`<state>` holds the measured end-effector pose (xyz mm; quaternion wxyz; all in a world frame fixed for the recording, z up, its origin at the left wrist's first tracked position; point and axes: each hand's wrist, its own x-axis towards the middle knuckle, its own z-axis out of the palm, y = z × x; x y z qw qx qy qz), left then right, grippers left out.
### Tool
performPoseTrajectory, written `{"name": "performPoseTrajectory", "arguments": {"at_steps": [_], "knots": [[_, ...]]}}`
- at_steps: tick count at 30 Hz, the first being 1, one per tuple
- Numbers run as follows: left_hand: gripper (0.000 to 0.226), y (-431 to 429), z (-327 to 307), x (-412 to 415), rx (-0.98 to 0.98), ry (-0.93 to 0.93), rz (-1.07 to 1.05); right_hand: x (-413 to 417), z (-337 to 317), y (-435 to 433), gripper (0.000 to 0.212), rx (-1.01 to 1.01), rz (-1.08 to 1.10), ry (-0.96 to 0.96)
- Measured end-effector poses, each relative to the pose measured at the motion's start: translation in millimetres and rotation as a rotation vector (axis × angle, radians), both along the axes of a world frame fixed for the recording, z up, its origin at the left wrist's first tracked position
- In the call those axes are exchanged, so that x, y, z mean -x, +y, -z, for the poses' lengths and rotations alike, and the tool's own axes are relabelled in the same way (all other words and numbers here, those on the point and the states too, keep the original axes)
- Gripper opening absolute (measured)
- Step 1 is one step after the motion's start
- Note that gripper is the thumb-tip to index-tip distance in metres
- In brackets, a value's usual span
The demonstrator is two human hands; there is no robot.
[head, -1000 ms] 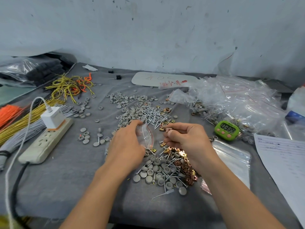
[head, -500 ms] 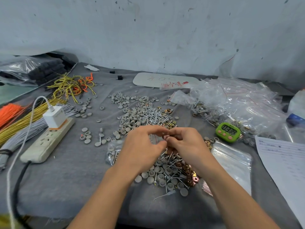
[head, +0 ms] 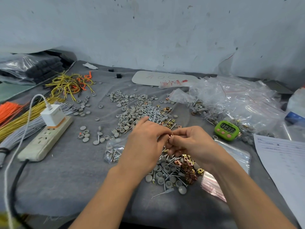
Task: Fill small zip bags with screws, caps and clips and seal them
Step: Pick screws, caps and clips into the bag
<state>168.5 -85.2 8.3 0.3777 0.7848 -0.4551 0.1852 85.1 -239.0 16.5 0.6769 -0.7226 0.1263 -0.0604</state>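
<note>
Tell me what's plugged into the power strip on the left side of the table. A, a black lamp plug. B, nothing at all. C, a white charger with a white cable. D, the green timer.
C: a white charger sits upright in the far end of the power strip, with its white cable arching off to the left.

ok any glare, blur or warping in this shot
Head view, light: soft, the left hand and right hand casting only faint shadows. Head view, glare: white sheen across the heap of clear bags. Head view, distortion: wide-angle stretch toward the corners. Head view, blur: the clip in the right hand's grip looks soft, print on the paper is unreadable, digits on the timer are legible.
</note>
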Motion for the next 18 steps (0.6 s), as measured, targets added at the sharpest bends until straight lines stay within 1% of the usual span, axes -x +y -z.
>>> {"name": "performPoseTrajectory", "arguments": {"at_steps": [3,5,8,10,14,18], "knots": [[0.013,-5,2,2,-0.029,-0.037,0.019,4,0,-2,0.008,-0.020,-0.012,0.027],[0.013,-7,2,3,-0.052,-0.038,0.034,5,1,-2,0.011,0.006,-0.022,0.035],[0.012,-9,2,5,-0.055,-0.010,0.064,7,1,-4,0.017,0.051,-0.018,0.029],[0.011,-10,1,7,-0.042,0.022,0.057,8,1,-3,0.017,0.052,0.015,0.009],[0.010,-14,-2,17,-0.017,0.088,-0.090,3,5,5,0.009,-0.039,0.204,-0.093],[0.008,-14,-4,25,0.037,0.084,-0.184,0,4,6,0.008,-0.175,0.203,-0.118]]}}
